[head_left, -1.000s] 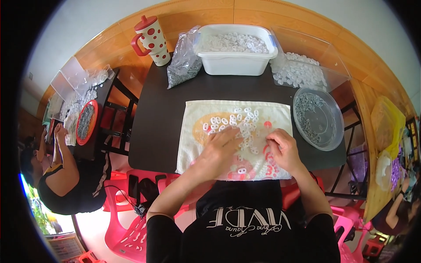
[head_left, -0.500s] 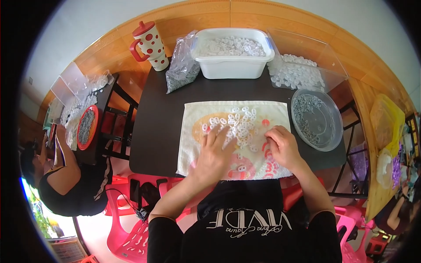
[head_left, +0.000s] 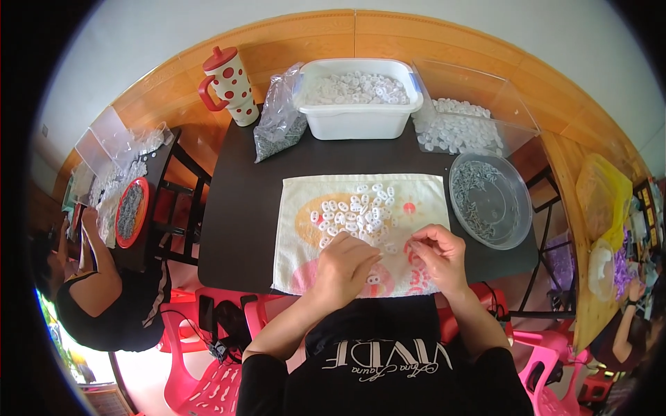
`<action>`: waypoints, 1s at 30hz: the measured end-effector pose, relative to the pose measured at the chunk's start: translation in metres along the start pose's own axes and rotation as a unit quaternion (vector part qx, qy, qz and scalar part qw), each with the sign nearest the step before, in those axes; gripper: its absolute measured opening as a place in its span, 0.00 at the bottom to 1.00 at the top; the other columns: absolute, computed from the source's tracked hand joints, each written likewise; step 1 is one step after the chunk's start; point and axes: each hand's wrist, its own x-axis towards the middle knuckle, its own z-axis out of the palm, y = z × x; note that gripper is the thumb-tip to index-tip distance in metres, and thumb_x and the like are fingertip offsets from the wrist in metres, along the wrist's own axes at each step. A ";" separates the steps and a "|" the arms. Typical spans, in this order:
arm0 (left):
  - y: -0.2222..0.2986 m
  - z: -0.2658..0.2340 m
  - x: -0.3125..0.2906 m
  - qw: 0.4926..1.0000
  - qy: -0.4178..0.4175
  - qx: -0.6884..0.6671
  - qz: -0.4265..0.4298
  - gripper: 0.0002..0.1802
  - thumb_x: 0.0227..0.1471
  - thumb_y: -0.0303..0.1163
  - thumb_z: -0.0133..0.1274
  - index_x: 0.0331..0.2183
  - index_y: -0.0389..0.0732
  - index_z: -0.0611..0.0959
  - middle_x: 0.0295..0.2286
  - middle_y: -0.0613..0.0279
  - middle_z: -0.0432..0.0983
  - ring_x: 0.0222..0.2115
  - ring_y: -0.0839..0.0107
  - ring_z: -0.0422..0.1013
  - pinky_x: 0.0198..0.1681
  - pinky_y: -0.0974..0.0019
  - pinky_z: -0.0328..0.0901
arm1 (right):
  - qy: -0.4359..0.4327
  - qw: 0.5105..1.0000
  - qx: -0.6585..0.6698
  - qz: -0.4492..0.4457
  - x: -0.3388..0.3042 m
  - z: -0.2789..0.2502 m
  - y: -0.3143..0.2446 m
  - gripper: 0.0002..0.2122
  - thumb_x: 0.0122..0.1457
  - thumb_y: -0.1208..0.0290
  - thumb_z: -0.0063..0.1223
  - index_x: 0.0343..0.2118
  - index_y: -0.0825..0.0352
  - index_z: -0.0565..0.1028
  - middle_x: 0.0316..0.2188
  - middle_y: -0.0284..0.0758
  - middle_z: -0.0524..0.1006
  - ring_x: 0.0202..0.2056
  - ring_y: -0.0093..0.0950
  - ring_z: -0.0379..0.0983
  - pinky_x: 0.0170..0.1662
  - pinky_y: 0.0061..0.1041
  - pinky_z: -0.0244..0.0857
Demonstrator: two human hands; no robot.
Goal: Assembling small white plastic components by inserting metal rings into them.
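Observed from where I stand, at the dark table [head_left: 239, 208]: a loose heap of small white oval pieces [head_left: 354, 215], two dark holes in each, lies on a pale printed towel [head_left: 427, 191].

Key relation: the heap sits straight ahead of the left hand [head_left: 341, 267], just beyond its knuckles, and ahead and to the left of the right hand [head_left: 440, 256]. The left is nearer. Long axes are mixed; several ovals along the heap's left side point roughly away from the person.

One stray piece [head_left: 390, 248] lies on the towel between the hands, near the right fingertips. Another lies close beside the left hand, on its right.

Grip, left: palm down, fingers bent; cannot tell whether anything is held. Grip, right: thumb and fingertips drawn close together; contents too small to make out.

Right of the towel: a round clear dish [head_left: 513, 201] with grey metal parts [head_left: 474, 184].
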 end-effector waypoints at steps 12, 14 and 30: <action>-0.003 0.030 -0.002 0.791 0.091 -0.531 -0.289 0.12 0.55 0.17 0.57 0.42 0.35 0.85 0.29 0.65 0.79 0.24 0.82 0.72 0.25 0.79 0.67 | 0.018 0.994 0.080 -0.072 0.004 0.041 -0.001 0.05 0.59 0.87 0.54 0.38 0.74 0.75 0.33 0.33 0.76 0.33 0.18 0.72 0.39 0.17 0.65; -0.003 0.031 -0.003 0.771 0.084 -0.555 -0.301 0.13 0.54 0.17 0.58 0.43 0.35 0.84 0.30 0.65 0.79 0.25 0.82 0.73 0.26 0.78 0.68 | 0.023 0.994 0.076 -0.074 0.005 0.045 0.000 0.05 0.59 0.86 0.54 0.38 0.73 0.75 0.32 0.31 0.76 0.33 0.16 0.71 0.38 0.15 0.64; -0.004 0.029 -0.006 0.760 0.053 -0.561 -0.322 0.04 0.61 0.20 0.50 0.38 0.36 0.79 0.28 0.64 0.77 0.22 0.82 0.72 0.21 0.78 0.67 | 0.053 0.989 0.008 -0.140 0.009 0.057 0.002 0.06 0.60 0.87 0.52 0.39 0.75 0.74 0.34 0.31 0.74 0.32 0.15 0.69 0.38 0.15 0.64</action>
